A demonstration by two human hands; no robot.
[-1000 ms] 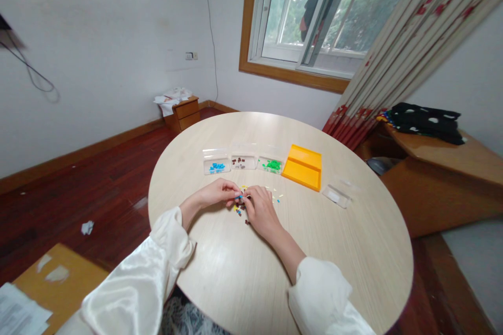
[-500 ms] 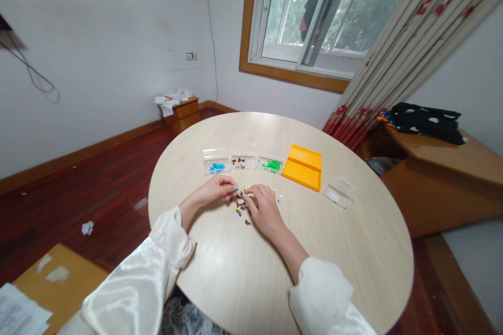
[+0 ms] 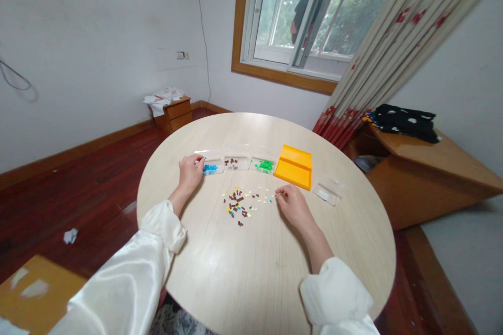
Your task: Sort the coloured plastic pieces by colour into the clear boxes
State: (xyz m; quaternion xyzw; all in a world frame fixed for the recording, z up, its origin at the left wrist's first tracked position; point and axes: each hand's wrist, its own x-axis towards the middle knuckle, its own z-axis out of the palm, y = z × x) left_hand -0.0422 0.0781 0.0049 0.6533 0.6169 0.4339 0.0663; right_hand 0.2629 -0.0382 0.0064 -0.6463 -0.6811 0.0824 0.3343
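Observation:
A scatter of small brown, yellow and blue pieces (image 3: 240,203) lies in the middle of the round table (image 3: 251,261). My left hand (image 3: 190,171) is at the clear box of blue pieces (image 3: 212,166), fingers curled at its left edge; what they hold is hidden. My right hand (image 3: 291,205) rests on the table right of the scatter, fingertips pinched together near a tiny piece. Beside the blue box stand a clear box of brown pieces (image 3: 234,162) and a clear box of green pieces (image 3: 263,165).
An orange tray (image 3: 294,167) sits right of the boxes, and a clear lid (image 3: 327,192) lies further right. A wooden cabinet (image 3: 424,167) with dark cloth stands at the right. A small wooden drawer unit (image 3: 173,112) is by the wall.
Both hands left the pile of pieces. My left hand moved up-left to the blue box, my right hand moved right. The camera view shifted slightly.

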